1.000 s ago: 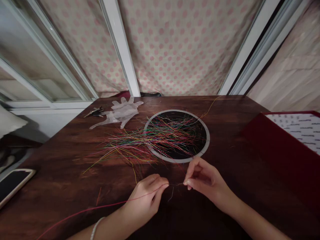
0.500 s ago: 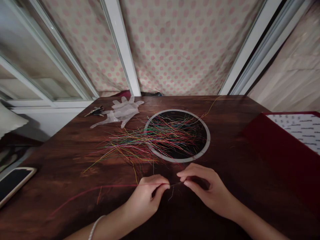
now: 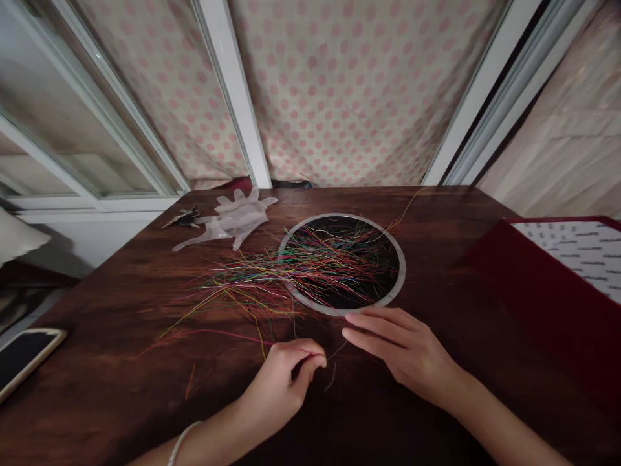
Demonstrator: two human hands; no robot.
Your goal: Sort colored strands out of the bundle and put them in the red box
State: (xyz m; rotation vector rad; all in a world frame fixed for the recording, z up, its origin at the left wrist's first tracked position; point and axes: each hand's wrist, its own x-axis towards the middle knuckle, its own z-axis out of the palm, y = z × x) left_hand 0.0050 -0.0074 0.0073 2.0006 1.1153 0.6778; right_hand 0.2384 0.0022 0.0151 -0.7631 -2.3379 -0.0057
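Note:
My left hand [image 3: 294,372] pinches a thin red wire [image 3: 228,334] between thumb and forefinger. The wire trails off to the left across the table. From the fingertips a short grey strand [image 3: 337,350] reaches toward my right hand [image 3: 398,343]. That hand is open, its fingers stretched out just in front of the round black plate's pale rim [image 3: 347,312]; its thumb is mostly hidden. A tangled bundle of thin coloured wires [image 3: 310,255] lies across the plate and spills out to the left. Below my fingertips lies a loose pale bit of wire [image 3: 330,377].
Keys [image 3: 182,217] and a clear plastic glove [image 3: 237,217] lie at the back left. A phone [image 3: 29,356] sits at the left edge. To the right stands a dark red box [image 3: 514,285]. An orange wire scrap [image 3: 190,382] lies left of my left hand.
My right hand has opened its pinch and straightened its fingers. The red wire's trailing end has swung up and away from me. My left hand keeps its pinch.

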